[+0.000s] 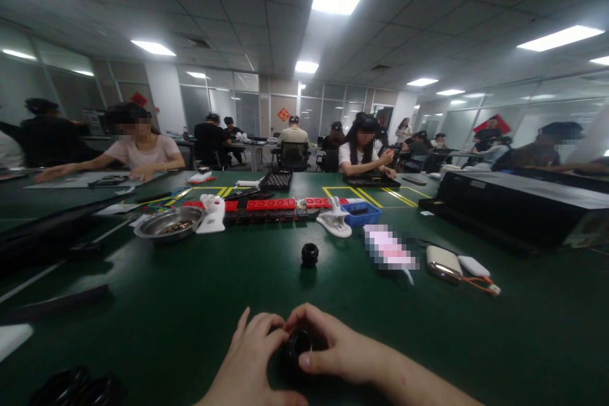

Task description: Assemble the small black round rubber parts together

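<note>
Close to me on the green table, a black ring-shaped part (299,344) with a hollow centre sits between my hands. My right hand (333,346) curls round its far and right sides, fingers behind and thumb at the near right rim. On the left, my left hand (257,349) has its fingers spread, with the index finger at the part's left edge and the thumb apart below. Fingertips of both hands meet at the far rim. Further off stands a similar black part (309,255). More black rings (76,387) lie at the lower left, partly cut off.
Across the table are a metal bowl (174,223) of small pieces, a white clamp (335,219), red-topped strips (271,204) and a blue tray (359,213). A power bank (443,263) and a large black case (523,203) stand right. Other people sit beyond.
</note>
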### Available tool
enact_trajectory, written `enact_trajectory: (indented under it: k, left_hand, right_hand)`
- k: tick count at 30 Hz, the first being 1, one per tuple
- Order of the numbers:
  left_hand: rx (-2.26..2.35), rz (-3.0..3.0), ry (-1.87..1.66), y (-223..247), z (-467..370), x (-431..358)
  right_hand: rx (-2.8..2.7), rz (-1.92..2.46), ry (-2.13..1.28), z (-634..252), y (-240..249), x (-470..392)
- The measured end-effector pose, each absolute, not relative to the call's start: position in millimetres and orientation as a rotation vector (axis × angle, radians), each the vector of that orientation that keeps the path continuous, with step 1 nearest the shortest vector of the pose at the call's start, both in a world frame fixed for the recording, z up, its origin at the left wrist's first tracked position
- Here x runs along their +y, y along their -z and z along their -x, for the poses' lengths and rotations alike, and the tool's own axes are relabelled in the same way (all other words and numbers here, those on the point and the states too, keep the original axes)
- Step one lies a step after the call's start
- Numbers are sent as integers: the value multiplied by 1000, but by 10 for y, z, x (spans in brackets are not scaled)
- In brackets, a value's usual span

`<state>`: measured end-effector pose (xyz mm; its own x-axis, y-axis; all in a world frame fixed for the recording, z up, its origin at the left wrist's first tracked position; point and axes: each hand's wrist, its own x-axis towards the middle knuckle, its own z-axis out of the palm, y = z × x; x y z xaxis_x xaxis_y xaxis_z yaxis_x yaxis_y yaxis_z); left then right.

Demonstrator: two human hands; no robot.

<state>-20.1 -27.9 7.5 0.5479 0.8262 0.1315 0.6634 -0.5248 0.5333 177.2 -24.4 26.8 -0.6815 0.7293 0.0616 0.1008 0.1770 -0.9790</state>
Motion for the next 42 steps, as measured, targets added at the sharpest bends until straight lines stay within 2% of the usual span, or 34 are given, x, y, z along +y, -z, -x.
enact_trajectory:
  k: [9, 13, 16, 21, 24, 30, 33, 38, 42]
  left_hand:
    - [1261, -2438, -657, -106, 159, -317]
    - [1164, -2490, -620, -142, 178, -301]
    - [1147, -2482, -591, -183, 180, -304]
    - [1168, -2484, -570, -155, 200, -310]
    - [1225, -2497, -600, -94, 213, -304]
    - [1226, -2488, -607, -60, 206, -278]
    - [1196, -2471, -578, -74, 208, -264]
    - [1184, -2452, -541, -106, 208, -273]
    - [1169, -2455, -567, -123, 196, -297]
  right_hand:
    - [-2029, 1078, -1133, -1808, -253, -181]
    - [-2031, 866, -1339, -1869, -330, -179]
    - [-1945, 929, -1428, -1843, -345, -241]
    - [-2085, 1247, -1007, -1681, -290, -374]
    - [-2087, 1244, -875, -1621, -262, -401]
    - [-2187, 950, -1028, -1689, -332, -414]
    - [-2127, 1059, -1042, -1691, -333, -428]
    - [-2038, 1136, -860, -1634, -295, -419]
    - [-2090, 917, -1063, -1677, -283, -385]
